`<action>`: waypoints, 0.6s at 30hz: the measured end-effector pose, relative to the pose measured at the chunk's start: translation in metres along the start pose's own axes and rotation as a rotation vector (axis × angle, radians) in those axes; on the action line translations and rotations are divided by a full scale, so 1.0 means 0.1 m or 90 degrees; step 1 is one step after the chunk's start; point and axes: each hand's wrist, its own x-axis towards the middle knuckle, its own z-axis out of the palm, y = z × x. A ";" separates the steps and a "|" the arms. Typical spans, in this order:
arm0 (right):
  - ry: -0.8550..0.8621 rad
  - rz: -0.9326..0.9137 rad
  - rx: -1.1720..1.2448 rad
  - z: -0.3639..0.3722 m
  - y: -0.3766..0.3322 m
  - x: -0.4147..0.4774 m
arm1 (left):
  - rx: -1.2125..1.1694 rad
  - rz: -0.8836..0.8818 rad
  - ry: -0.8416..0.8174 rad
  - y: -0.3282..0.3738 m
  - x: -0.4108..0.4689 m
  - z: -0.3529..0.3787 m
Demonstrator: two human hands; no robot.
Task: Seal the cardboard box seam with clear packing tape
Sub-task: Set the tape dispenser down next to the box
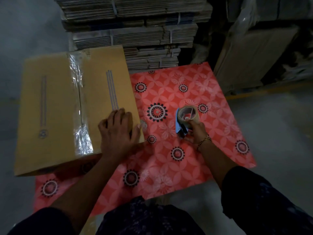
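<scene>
A closed brown cardboard box [55,107] lies at the left, partly on the red mat. A strip of clear packing tape [79,102] runs along its centre seam from the far edge to the near edge, wrinkled at both ends. My left hand [118,131] presses flat on the box's near right corner, fingers spread. To the right, my right hand [196,133] grips the blue handle of a tape dispenser [185,118] holding a roll of tape, which rests on the mat, apart from the box.
A red floral mat [186,158] covers the grey floor. Bundled stacks of flat cardboard [135,31] rise behind the box and mat. Large wrapped cartons [254,56] stand at the back right. My dark-clothed knees fill the bottom edge.
</scene>
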 end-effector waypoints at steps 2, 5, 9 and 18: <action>-0.008 0.009 0.009 -0.02 -0.02 0.04 | 0.009 0.002 -0.007 0.01 0.01 0.00; -0.011 0.027 0.012 -0.07 -0.01 0.15 | 0.016 -0.007 -0.005 0.02 0.00 0.01; -0.007 0.034 -0.046 -0.13 -0.02 0.25 | 0.027 0.006 0.011 0.02 0.00 0.01; 0.017 -0.076 -0.362 -0.24 -0.23 0.17 | 0.027 0.014 0.007 0.03 0.00 0.01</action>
